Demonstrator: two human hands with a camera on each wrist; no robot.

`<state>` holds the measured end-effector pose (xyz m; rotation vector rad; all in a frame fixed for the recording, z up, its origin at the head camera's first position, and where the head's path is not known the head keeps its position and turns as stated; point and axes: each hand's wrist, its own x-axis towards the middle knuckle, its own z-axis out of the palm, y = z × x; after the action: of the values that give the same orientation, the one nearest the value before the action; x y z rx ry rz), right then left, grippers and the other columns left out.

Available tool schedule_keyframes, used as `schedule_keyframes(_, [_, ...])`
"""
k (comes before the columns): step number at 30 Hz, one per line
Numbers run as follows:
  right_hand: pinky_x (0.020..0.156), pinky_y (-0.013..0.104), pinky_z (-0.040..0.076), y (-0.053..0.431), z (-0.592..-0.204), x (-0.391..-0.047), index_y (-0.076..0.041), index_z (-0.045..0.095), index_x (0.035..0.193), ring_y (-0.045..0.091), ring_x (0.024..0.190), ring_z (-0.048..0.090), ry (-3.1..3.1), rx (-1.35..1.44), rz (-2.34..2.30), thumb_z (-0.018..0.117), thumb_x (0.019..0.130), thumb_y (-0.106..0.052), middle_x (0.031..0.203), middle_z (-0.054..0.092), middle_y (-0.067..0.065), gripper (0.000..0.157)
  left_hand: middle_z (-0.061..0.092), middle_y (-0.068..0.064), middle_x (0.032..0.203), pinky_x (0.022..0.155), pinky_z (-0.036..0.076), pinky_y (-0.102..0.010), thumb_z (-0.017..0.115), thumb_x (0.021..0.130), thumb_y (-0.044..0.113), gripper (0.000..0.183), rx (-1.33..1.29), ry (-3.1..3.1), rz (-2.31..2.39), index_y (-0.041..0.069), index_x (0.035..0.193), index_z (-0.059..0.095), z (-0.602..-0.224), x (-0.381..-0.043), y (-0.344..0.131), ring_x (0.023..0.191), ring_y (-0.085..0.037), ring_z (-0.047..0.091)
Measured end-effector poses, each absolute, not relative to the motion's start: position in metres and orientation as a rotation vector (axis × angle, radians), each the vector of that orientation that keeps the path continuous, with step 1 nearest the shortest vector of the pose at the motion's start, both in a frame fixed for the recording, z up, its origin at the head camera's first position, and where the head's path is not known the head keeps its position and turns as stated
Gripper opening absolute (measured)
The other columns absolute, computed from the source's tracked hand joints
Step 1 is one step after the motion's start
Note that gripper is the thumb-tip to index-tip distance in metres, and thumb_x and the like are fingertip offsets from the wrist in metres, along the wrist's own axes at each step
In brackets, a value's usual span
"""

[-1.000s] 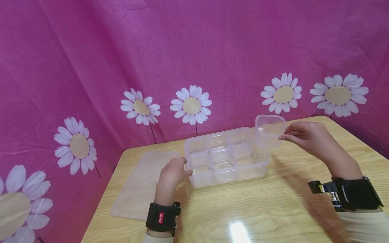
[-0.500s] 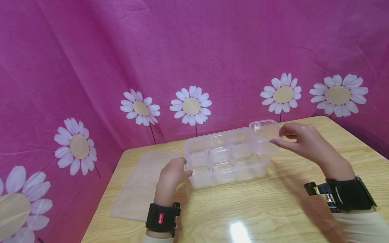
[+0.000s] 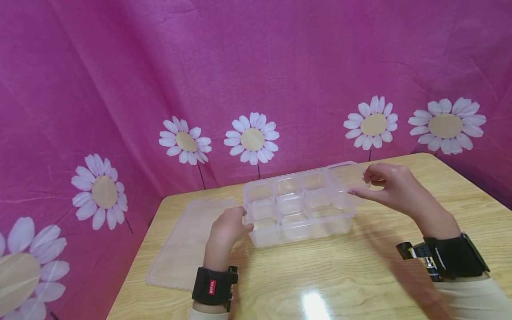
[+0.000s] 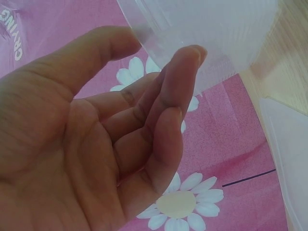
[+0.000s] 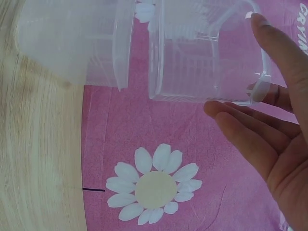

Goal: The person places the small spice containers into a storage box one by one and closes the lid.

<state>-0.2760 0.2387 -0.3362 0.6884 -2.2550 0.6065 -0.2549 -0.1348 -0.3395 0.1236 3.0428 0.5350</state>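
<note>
A clear plastic storage box (image 3: pixel 302 231) stands on the table, with several small see-through cups (image 3: pixel 288 186) inside it. At its left end my left hand (image 3: pixel 228 226) grips the rim between thumb and fingers; the left wrist view shows that hand (image 4: pixel 110 120) at the box's edge (image 4: pixel 192 43). My right hand (image 3: pixel 394 189) pinches one more clear cup (image 3: pixel 346 178) by its rim, over the box's right end. From the right wrist, this cup (image 5: pixel 192 57) appears apart from the box (image 5: pixel 72 43), thumb on one side and fingers on another.
A flat translucent lid (image 3: pixel 184 249) lies on the wooden table (image 3: pixel 340 284), left of the box. Behind the table hangs a magenta cloth (image 3: pixel 304 80) printed with white daisies. Black straps with small cameras sit on both wrists.
My right hand has moved left and the cup has come down, from above and right of the box to its right end. The left hand has stayed on the box.
</note>
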Motion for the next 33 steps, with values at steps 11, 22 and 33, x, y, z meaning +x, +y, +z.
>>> schedule_keyframes(11, [0.06,0.043,0.059,0.2369,-0.336,-0.2753,-0.01,0.061,0.074,0.015,0.066,0.062,-2.319,0.713,0.613,0.083,0.061,-0.018,0.067,0.064,0.002,0.026,0.067,-0.017,0.116,0.081,0.054,-0.048,0.071,0.079,0.024,0.045,0.134,3.047,0.524,0.0,0.115,0.061,-0.3401,-0.2552,-0.1353,0.098,-0.028,0.062])
schedule_keyframes(22, [0.065,0.045,0.059,0.2349,-0.3378,-0.275,-0.007,0.062,0.079,0.018,0.072,0.065,-2.332,0.741,0.632,0.08,0.063,-0.012,0.072,0.064,0.005,0.025,0.066,-0.017,0.118,0.079,0.054,-0.048,0.07,0.078,0.025,0.045,0.161,3.061,0.502,0.0,0.115,0.061,-0.342,-0.2577,-0.1368,0.101,-0.029,0.062])
schedule_keyframes(33, [0.065,0.044,0.059,0.2313,-0.3393,-0.2758,-0.008,0.061,0.08,0.017,0.073,0.064,-2.329,0.753,0.63,0.081,0.063,-0.013,0.074,0.063,0.004,0.027,0.067,-0.017,0.117,0.077,0.054,-0.047,0.07,0.078,0.024,0.045,0.17,3.062,0.5,0.0,0.115,0.061,-0.3417,-0.257,-0.1369,0.099,-0.029,0.062])
